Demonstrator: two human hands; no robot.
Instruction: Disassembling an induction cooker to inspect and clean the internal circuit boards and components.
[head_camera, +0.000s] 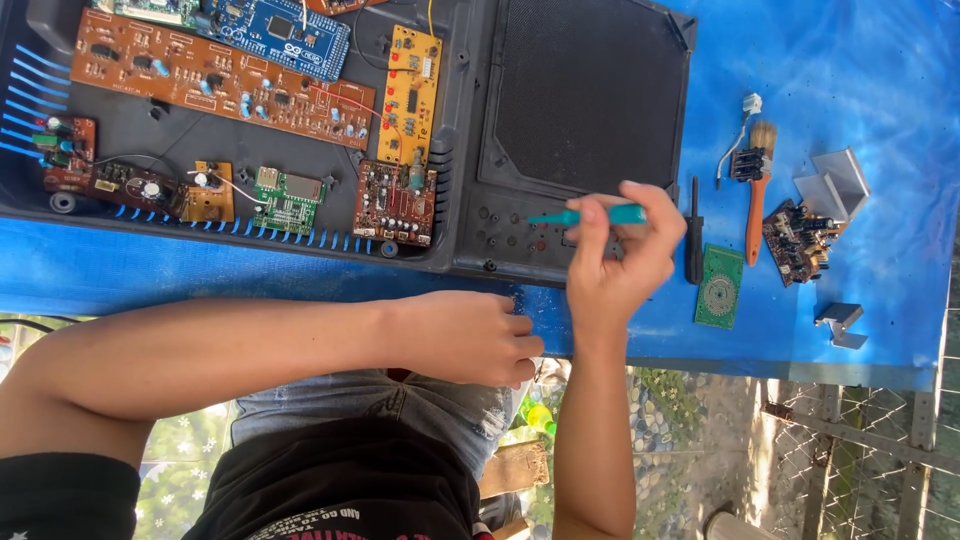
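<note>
Right hand (615, 265) grip: grasping teal screwdriver (590, 215) | left hand (480, 338) grip: clenched | black casing (585, 90)

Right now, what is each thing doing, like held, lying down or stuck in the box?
Teal-handled screwdriver: held in right hand, tip on black plastic case.
Left hand: fist, resting on blue table edge.
Long brown circuit board: lying inside case.
Orange-handled brush: lying loose.
Small green round-patterned board: lying flat, loose.
</note>
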